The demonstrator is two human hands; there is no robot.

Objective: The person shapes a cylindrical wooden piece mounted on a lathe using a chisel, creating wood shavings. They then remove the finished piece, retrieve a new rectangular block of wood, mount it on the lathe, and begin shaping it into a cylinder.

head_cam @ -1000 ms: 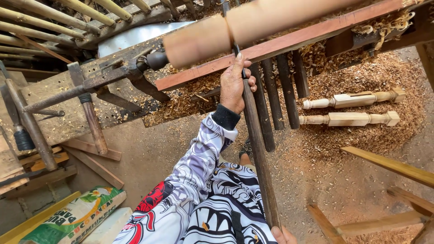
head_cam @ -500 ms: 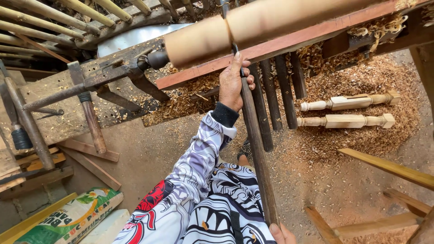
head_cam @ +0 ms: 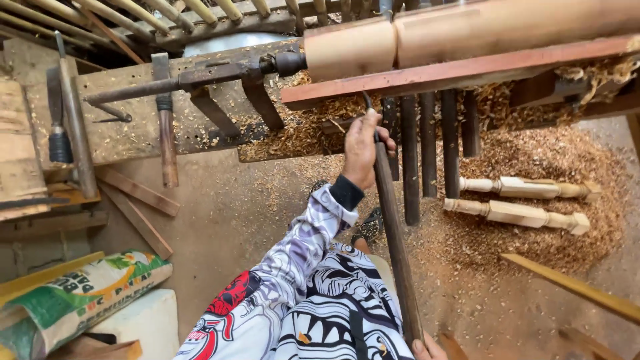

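Left hand (head_cam: 363, 148) is closed around the upper part of a long dark turning chisel (head_cam: 395, 233), fingers wrapped over the shaft just below the reddish tool rest (head_cam: 460, 70). From that grip the chisel runs down and slightly rightward to the bottom edge of the view, where the right hand (head_cam: 427, 349) shows only as a few knuckles at the handle's lower end; it seems to hold the handle, but the grip itself is cut off, so I cannot tell whether it is closed. The chisel's tip reaches up past the tool rest toward a pale wooden cylinder (head_cam: 467, 33) lying horizontally just above the rest, with 1 narrow groove cut around it near its left end. Left of the cylinder, a dark metal centre (head_cam: 287, 63) butts against its end and is fixed to a rough wooden lathe bed (head_cam: 133, 127). Below the tool rest, several dark bars (head_cam: 433, 147) hang side by side just right of the chisel. Further right of the chisel and lower than the rest, 2 finished turned spindles (head_cam: 520, 200) lie nearly parallel on a heap of wood shavings (head_cam: 533, 233). The patterned sleeve (head_cam: 300, 247) of the left arm stretches from the lower middle up to the wrist. Far down to the left of the tool rest, a printed sack (head_cam: 80, 300) lies on its side.
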